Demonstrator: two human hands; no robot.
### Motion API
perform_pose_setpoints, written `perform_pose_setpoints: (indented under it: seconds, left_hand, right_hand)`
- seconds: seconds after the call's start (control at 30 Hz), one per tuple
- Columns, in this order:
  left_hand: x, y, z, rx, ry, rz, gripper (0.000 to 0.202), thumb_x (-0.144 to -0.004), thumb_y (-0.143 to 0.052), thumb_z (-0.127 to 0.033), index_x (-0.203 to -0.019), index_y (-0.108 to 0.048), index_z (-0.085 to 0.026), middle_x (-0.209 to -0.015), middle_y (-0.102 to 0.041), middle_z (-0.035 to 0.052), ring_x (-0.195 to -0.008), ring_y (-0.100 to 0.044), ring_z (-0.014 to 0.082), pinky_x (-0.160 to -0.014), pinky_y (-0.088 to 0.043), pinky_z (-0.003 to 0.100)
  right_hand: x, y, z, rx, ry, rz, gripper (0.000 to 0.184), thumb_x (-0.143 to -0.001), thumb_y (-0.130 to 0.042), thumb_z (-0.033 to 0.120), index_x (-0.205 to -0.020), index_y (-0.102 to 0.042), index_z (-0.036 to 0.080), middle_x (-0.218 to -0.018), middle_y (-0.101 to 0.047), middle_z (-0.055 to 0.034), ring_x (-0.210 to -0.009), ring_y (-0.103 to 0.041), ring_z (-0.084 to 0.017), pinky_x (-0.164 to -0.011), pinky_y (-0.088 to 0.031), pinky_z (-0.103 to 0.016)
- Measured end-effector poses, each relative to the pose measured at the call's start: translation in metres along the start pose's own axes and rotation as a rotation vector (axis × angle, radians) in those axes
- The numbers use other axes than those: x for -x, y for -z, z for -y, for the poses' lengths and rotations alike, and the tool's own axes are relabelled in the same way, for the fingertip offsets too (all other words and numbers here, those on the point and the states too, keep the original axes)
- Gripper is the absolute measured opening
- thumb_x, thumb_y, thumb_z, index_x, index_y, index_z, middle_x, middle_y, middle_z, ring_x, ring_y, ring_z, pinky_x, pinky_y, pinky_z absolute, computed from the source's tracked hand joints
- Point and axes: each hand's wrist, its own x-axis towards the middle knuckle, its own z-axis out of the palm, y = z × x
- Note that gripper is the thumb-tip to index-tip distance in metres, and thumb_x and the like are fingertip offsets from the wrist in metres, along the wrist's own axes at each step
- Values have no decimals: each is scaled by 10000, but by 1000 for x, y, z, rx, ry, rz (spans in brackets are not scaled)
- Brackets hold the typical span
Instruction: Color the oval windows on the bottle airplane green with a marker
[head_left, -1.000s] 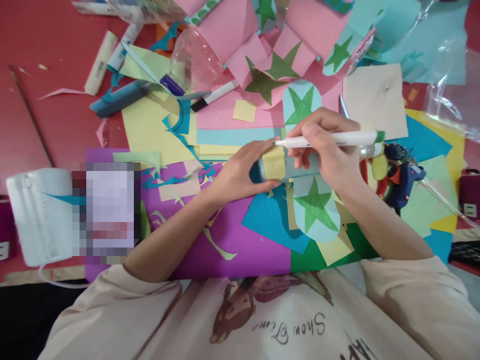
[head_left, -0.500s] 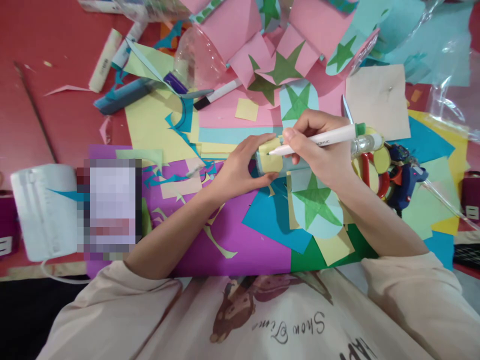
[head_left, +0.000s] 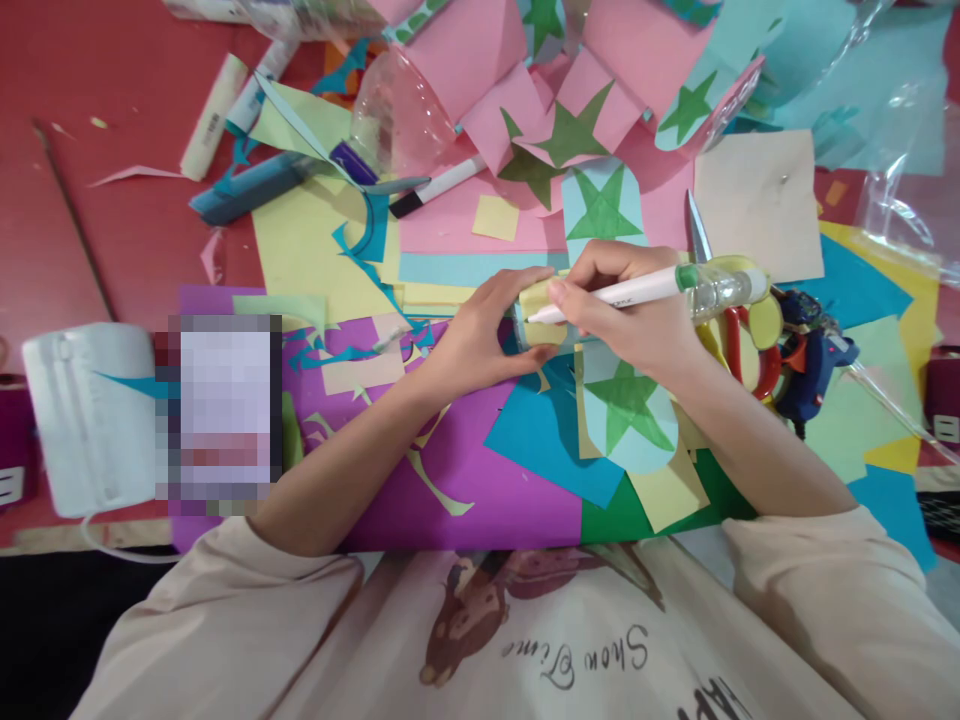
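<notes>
My right hand grips a white marker with a green band, labelled as acrylic. The marker's tip touches or hovers just over a small yellow paper piece; I cannot tell which. My left hand closes around that piece, thumb on the near side and fingers on the far side. Under the yellow piece lies something pale blue, mostly hidden by my hands. Light blue rounded papers with green stars lie beyond and in front of my right hand, the nearer star paper partly under my wrist.
Scissors and a red-handled tool lie at the right beside a blue glue gun. Pink cut-outs, clear plastic and markers cover the far side. Purple paper with scraps lies near me; a white device sits left.
My right hand and the marker have shifted slightly down and left, the tip now further toward the near left side of the yellow piece. My left hand stays in place.
</notes>
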Motion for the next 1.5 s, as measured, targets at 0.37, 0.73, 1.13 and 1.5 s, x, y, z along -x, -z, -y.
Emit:
perform_pose_setpoints:
  seconds: [0.37, 0.73, 1.13, 1.5]
  left_hand:
    - [-1, 0, -1, -15, -19, -9, 589, -791, -711, -435, -1318, -518, -255, -1248, -624, 106, -1128, -609, 273, -981, -501, 434]
    - [-1, 0, -3, -67, 1, -2, 629, -803, -675, -517, -1337, -499, -234, -1260, -618, 101, -1144, -604, 266, -986, -493, 400]
    - [-2, 2, -7, -102, 46, 26, 624, -803, -657, -503, -1342, -491, -237, -1284, -611, 98, -1159, -597, 278, -994, -488, 422]
    - [-1, 2, -8, -107, 57, 37, 613, -815, -649, -478, -1350, -482, -228, -1297, -596, 96, -1188, -581, 273, -1011, -476, 409]
  right_hand:
    - [1, 1, 3, 115, 37, -44, 338, -808, -609, 200, -537, -408, 208, -488, -417, 64, -466, -337, -72, -484, -310, -263]
    - [2, 1, -4, 125, 59, -127, 360, -828, -599, 204, -542, -380, 209, -479, -366, 65, -462, -381, -66, -451, -336, -231]
    - [5, 1, -14, 164, 123, -211, 257, -902, -539, 287, -658, -533, 206, -496, -379, 48, -494, -438, -85, -460, -417, -232]
    - [4, 1, -12, 56, 123, -283, 367, -877, -547, 196, -546, -389, 208, -489, -373, 56, -442, -394, -66, -438, -359, -233]
